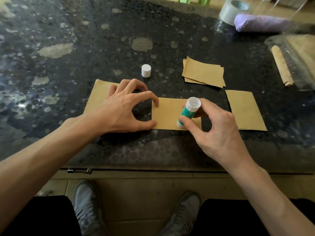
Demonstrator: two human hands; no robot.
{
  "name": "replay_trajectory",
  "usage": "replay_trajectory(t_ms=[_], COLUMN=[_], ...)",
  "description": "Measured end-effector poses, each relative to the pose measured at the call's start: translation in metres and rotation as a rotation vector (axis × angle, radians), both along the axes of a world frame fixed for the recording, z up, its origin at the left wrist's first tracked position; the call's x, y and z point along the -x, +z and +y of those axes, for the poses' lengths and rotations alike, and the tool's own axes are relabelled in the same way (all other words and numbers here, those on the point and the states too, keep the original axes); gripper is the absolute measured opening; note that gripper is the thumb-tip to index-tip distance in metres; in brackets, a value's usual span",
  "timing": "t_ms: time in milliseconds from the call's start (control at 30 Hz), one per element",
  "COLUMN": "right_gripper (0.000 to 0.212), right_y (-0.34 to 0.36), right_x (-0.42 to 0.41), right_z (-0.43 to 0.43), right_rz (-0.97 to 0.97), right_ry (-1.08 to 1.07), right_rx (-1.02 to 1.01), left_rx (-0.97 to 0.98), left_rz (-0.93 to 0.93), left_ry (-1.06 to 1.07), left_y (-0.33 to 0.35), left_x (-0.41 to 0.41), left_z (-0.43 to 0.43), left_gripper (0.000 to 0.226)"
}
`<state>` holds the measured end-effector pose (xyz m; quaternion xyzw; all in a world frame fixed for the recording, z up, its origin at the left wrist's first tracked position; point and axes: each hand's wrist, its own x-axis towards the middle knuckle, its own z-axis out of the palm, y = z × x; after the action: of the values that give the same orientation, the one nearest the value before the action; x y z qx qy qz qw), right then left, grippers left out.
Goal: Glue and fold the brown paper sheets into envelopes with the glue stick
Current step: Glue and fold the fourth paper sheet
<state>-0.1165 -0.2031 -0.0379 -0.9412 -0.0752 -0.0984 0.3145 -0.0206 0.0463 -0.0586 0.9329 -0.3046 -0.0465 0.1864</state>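
My right hand point(216, 126) grips the green-and-white glue stick point(188, 112) over the rectangular brown paper sheet point(168, 114); my left hand point(119, 108) presses its nine o'clock edge, fingers spread.

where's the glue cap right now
Head view, centre: the cap stands on the table just beyond the left hand, left of the paper stack, apart from the glue stick in the right hand.

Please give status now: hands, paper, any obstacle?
Left hand presses the middle sheet with fingertips. Right hand holds the uncapped glue stick over it. Cap stands apart; nothing blocks.
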Motion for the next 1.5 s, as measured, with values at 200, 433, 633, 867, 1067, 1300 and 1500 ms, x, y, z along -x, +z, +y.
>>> replay_trajectory(t_ms=[200,433,633,867,1067,1300,1500], right_gripper=[0.035,0.038,0.036,0.036,0.037,0.037,0.035], right_y=[0.0,0.002,0.003,0.003,0.002,0.004,0.005], right_x=[0.002,0.003,0.005,0.007,0.008,0.01,0.012], right_z=[-0.003,-0.01,-0.015,-0.021,-0.027,-0.031,-0.034], right_rz=[-0.024,-0.003,0.0,-0.015,-0.01,-0.012,-0.025], right_ry=[-0.026,-0.017,-0.028,-0.042,-0.052,-0.068,-0.067], right_rx=[0.006,0.015,0.007,0.012,0.032,0.065,0.085], left_rx=[0.003,0.004,0.006,0.008,0.0,0.006,0.0], left_rz=[0.008,0.022,0.031,0.042,0.045,0.045,0.031], left_ry=[-0.007,-0.015,-0.016,-0.014,-0.013,-0.014,-0.009], left_y=[0.0,0.0,0.0,0.001,0.0,0.002,0.001], left_x=[0.0,-0.001,-0.001,-0.001,-0.001,0.0,0.0], left_z=[0.001,0.002,0.001,0.001,0.001,0.001,0.001], left_gripper=[0.06,0.061,0.061,0.061,0.062,0.063,0.064])
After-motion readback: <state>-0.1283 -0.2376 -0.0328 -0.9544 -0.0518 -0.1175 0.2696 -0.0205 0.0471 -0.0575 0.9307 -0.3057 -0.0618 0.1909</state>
